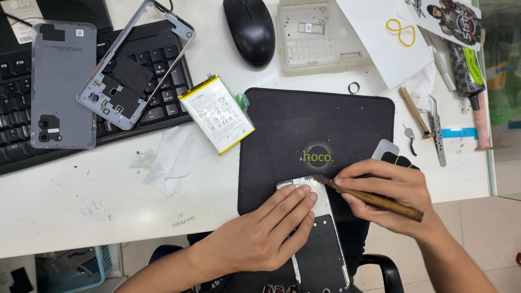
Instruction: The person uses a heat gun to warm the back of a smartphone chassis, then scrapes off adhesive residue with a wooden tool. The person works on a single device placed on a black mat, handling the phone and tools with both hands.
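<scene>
Nearest the camera, an opened smartphone [320, 244] lies at the near edge of the white worktop [81, 195], its long axis running near to far with a slight lean to the left at the far end. Its far end rests on a black work mat [320, 125], while the near end juts out past the worktop edge over the person's lap.

Coming in from the near left, the left hand [266, 230] lies flat with fingers extended and pressed down on the far end of the phone, holding it in place. From the near right, the right hand [393, 195] is closed around a wooden-handled tool [374, 198], gripped like a pen. The tool points left and slightly far, and its tip touches the phone's far end just beside the left fingertips.

Farther away on the left, a phone battery [217, 113] lies just beside the mat's far left corner. A phone mid-frame [135, 65] and a grey back cover [62, 84] rest on a black keyboard [11, 103]. A computer mouse [249, 30] and a clear parts tray [317, 35] sit at the far edge. Tweezers [437, 133] lie to the right of the mat.
</scene>
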